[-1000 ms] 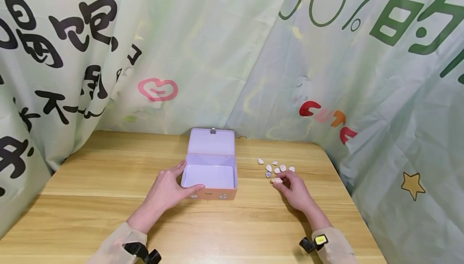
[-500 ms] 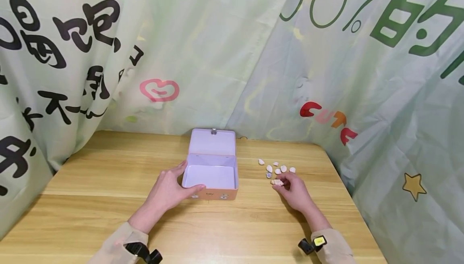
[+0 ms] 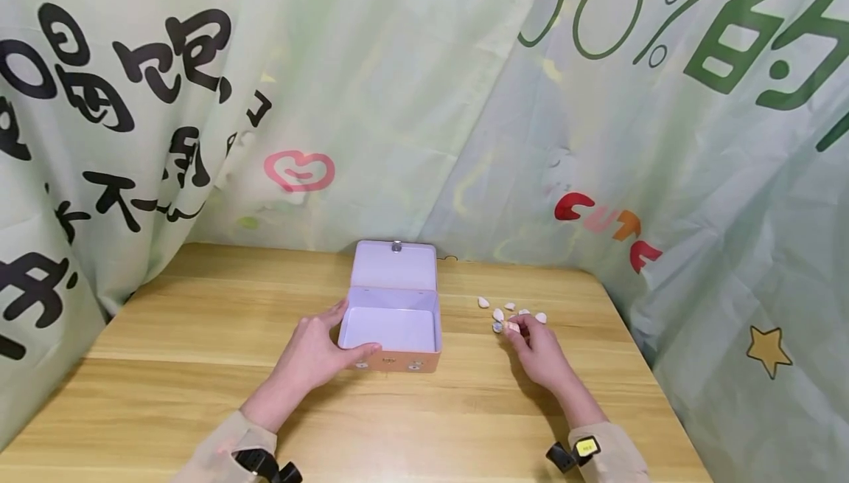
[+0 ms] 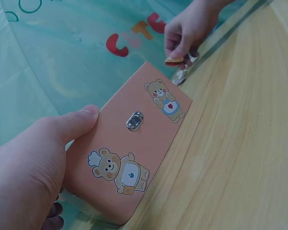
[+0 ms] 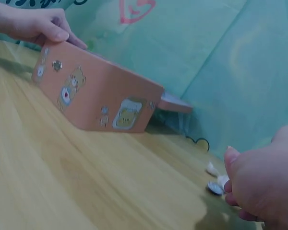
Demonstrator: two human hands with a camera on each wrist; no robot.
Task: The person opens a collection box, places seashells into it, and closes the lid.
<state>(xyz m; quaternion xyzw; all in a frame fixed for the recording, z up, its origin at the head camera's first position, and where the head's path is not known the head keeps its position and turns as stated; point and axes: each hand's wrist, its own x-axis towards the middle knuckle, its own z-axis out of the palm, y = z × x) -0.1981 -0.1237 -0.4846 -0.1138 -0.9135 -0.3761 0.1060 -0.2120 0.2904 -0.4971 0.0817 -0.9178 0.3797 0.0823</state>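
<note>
A small tin box [image 3: 390,360], orange outside and pale lilac inside, stands with its lid raised on the wooden table. My left hand [image 3: 315,350] grips its left front corner, thumb over the front rim; some of those fingers are hidden behind the tin. Bear pictures and a metal catch show on its front in the left wrist view. To the right of the tin, my right hand [image 3: 542,354] pinches a small pale seashell [image 4: 174,61] between thumb and fingers. Several small white shells [image 3: 498,314] lie by its fingertips, some partly covered. A bluish-grey shell [image 5: 214,188] lies closest.
The wooden table [image 3: 424,424] ends at a printed cloth curtain [image 3: 371,99] along the back and sides. The raised lid [image 3: 394,265] leans back near that curtain. Wrist cameras are strapped over both sleeves.
My right hand has shifted slightly back toward the loose shells, and the pinched shell shows less of its ridged side. The left hand keeps its grip on the tin. The head view has tilted slightly.
</note>
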